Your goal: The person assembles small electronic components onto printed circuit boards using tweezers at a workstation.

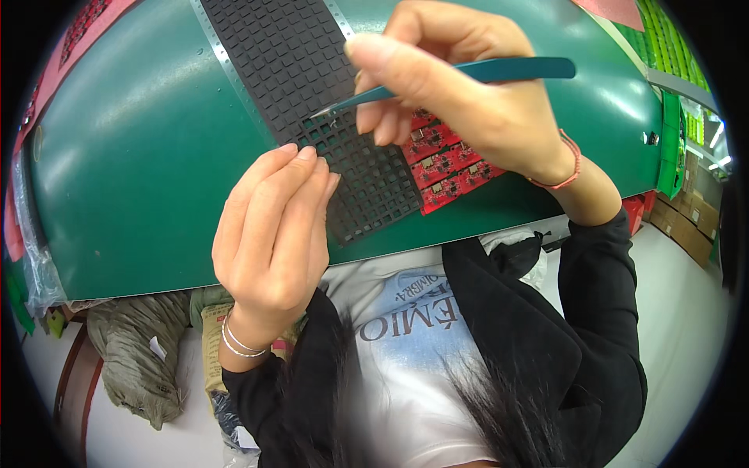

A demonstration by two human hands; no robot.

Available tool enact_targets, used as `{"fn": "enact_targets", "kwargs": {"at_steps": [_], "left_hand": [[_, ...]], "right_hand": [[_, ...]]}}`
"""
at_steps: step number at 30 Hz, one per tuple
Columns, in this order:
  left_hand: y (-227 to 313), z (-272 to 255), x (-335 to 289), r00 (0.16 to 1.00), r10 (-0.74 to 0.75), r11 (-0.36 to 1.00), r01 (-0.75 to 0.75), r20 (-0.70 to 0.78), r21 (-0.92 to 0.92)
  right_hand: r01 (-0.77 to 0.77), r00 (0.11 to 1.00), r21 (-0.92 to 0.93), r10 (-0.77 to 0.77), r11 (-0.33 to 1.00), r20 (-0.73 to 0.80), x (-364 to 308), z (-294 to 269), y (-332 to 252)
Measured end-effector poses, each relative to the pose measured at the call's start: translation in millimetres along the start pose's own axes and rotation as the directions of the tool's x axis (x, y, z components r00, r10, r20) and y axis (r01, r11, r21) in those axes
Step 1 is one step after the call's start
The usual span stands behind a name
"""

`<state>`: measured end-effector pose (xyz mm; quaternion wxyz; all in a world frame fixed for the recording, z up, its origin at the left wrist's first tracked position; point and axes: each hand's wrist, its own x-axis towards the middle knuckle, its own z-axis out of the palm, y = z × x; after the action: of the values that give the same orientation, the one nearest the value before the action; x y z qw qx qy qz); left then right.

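A black sheet of small square pads lies on the green table, and its near part is a lattice of open squares. With fingers together, my left hand grips the left edge of the sheet near where pads and lattice meet. My right hand is closed around teal tweezers. Their silvery tips point left and reach the last row of pads, just beyond my left fingertips. Whether a pad sits between the tips is too small to tell. Red circuit boards lie beside the lattice, partly under my right hand.
Pale perforated strips flank the black sheet on the green tabletop. A clear plastic bag hangs at the table's left end. Green racks and cardboard boxes stand at the right. A grey-green sack rests below the near edge.
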<state>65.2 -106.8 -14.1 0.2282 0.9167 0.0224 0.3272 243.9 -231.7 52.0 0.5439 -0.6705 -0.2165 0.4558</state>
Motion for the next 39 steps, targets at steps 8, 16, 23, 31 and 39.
{"fn": "enact_targets", "kwargs": {"at_steps": [8, 16, 23, 31, 39], "left_hand": [[-1.8, -2.0, -2.5, 1.0, -0.011, 1.0, 0.011, 0.0, -0.012], [-5.5, -2.6, -5.2, 1.0, -0.008, 1.0, 0.008, -0.003, -0.013], [-5.5, -1.1, -5.3, 1.0, 0.002, 1.0, -0.002, -0.008, -0.014], [1.0, 0.9, -0.7, 1.0, -0.001, 1.0, 0.001, 0.007, -0.01], [4.5, -1.8, 1.3, 0.997, -0.044, 0.999, 0.045, 0.06, -0.01]], "right_hand": [[0.275, 0.959, -0.058, -0.27, 0.96, 0.082, 16.4, 14.6, 26.6], [0.31, 0.95, -0.133, -0.303, 0.942, 0.072, 17.3, 19.5, 28.0], [0.303, 0.953, -0.168, -0.297, 0.938, 0.057, 17.1, 20.5, 29.8], [0.102, 0.988, 0.154, -0.118, 0.983, 0.1, 11.5, 11.2, 15.5], [0.023, 0.999, 0.109, -0.019, 0.994, -0.041, -21.5, -37.8, -8.5]]}}
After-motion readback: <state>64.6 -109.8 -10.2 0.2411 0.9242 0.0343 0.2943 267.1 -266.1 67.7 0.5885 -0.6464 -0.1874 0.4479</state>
